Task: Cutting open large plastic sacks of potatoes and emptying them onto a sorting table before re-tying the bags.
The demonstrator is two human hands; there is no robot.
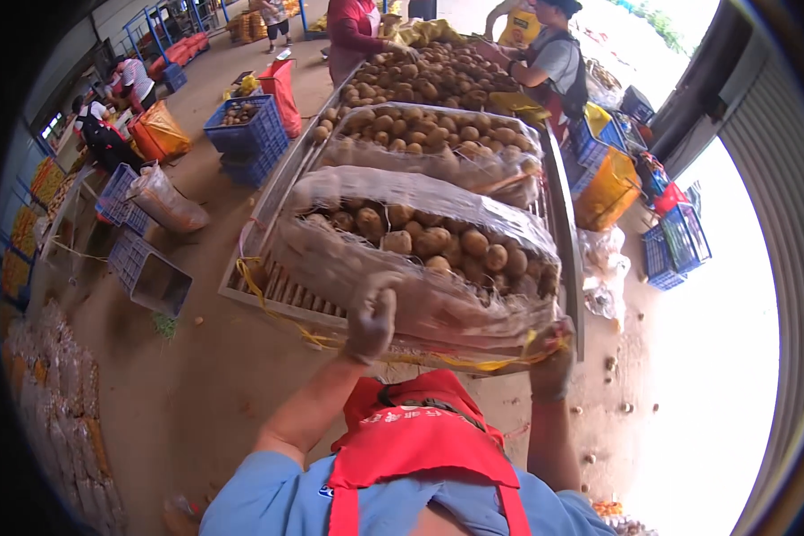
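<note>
A long, pale see-through sack (393, 308), slit open along its top, lies across the near end of a slatted table (567, 259). Brown, roundish potato-like tubers (433, 241) show through the opening. My left hand (372, 317), in a grey glove, is closed on the sack's near side. At its near right corner my right hand (552, 359), gloved too and a little blurred, is closed around the sack's end. Yellow cord (482, 364) runs along the table's near edge, up to my right hand. Just beyond lies a second opened sack (402, 159) of the same tubers.
Loose tubers (429, 76) heap the table's far end, where one person (353, 40) stands left and another (554, 67) right. Blue crates (250, 134) are stacked left of the table. An empty crate (156, 277) lies tipped on the floor. More crates (679, 246) stand right.
</note>
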